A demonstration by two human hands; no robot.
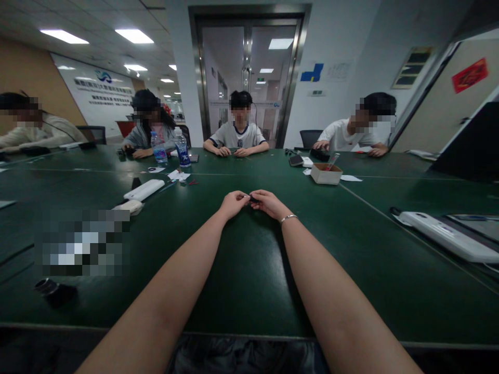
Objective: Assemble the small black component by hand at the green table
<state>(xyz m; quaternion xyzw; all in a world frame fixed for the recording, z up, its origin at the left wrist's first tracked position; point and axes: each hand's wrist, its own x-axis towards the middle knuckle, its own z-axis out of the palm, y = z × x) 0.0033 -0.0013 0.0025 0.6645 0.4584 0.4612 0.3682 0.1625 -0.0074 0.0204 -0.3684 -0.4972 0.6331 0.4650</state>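
Both my arms reach out over the green table [241, 259], and my hands meet near its middle. My right hand [271, 203], with a silver bracelet at the wrist, is closed in a pinch on a small black object [253, 198]. Its kind is too small to make out. Against it from the other side comes my left hand [233, 204], thumb and fingertips pressed together. A tiny pale spot shows at the left fingertips, but what they hold is mostly hidden.
On the left lie a white power strip [144, 190], a blurred-out patch and a black cylindrical thing [54, 292]. Two bottles [182, 148] stand farther back. A small cardboard box [326, 174] and another white power strip [448, 236] are on the right. Several people sit around the table.
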